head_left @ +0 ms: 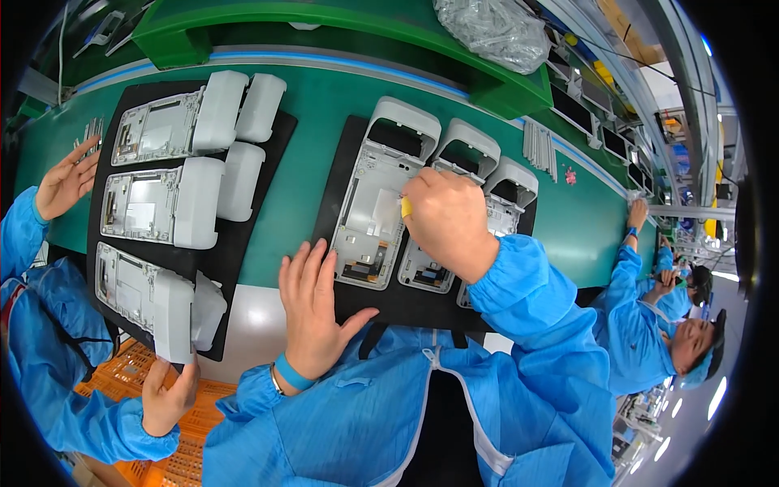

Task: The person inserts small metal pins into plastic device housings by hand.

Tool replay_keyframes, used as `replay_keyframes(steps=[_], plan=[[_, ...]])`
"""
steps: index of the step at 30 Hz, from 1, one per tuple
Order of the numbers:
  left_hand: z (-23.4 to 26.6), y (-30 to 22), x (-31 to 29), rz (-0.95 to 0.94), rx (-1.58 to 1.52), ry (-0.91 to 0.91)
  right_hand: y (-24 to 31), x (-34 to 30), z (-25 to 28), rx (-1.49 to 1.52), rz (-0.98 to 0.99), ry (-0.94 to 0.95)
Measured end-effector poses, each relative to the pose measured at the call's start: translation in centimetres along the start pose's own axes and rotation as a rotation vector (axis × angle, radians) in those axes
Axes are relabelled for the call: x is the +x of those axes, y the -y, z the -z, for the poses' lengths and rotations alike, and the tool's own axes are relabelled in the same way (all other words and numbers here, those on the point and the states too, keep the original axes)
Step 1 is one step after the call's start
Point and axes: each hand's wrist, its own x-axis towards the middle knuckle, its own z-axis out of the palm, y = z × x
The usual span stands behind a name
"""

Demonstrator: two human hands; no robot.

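A light grey plastic device housing (380,207) lies open side up in front of me, with an open frame at its far end. Over its right edge my right hand (446,215) is closed in a pinch. A small yellow piece (406,208) shows at its fingertips; its kind I cannot make out. My left hand (308,312) is open, fingers stretched out, by the housing's lower left corner and over the black mat's edge. Whether its fingertips touch the housing is unclear. Two more grey housings (469,146) stand to the right, partly hidden by my right hand and sleeve.
On the left, a co-worker's hands flank a second black mat (264,154) with several grey housings (160,203). Thin metal rods (539,150) and small pink pieces (570,176) lie on the green table (568,235). A green shelf (341,36) carries clear plastic bags (495,32). Orange crates (203,406) stand below.
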Motion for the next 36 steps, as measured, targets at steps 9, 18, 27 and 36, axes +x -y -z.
replay_keyframes(steps=[9,18,27,36], plan=[[-0.1,0.4,-0.1,-0.006,-0.036,-0.013,1.8,0.8,0.7,-0.139,0.069,0.071],[-0.5,0.3,-0.5,-0.016,0.01,-0.027,2.6,-0.9,1.6,-0.091,0.117,0.153],[0.2,-0.3,-4.7,0.252,-0.181,-0.34,-8.4,-11.2,6.2,0.234,-0.184,-0.439],[-2.9,-4.2,-5.1,0.775,-1.321,-0.43,-14.3,-17.1,1.8,1.277,-1.108,-0.239]])
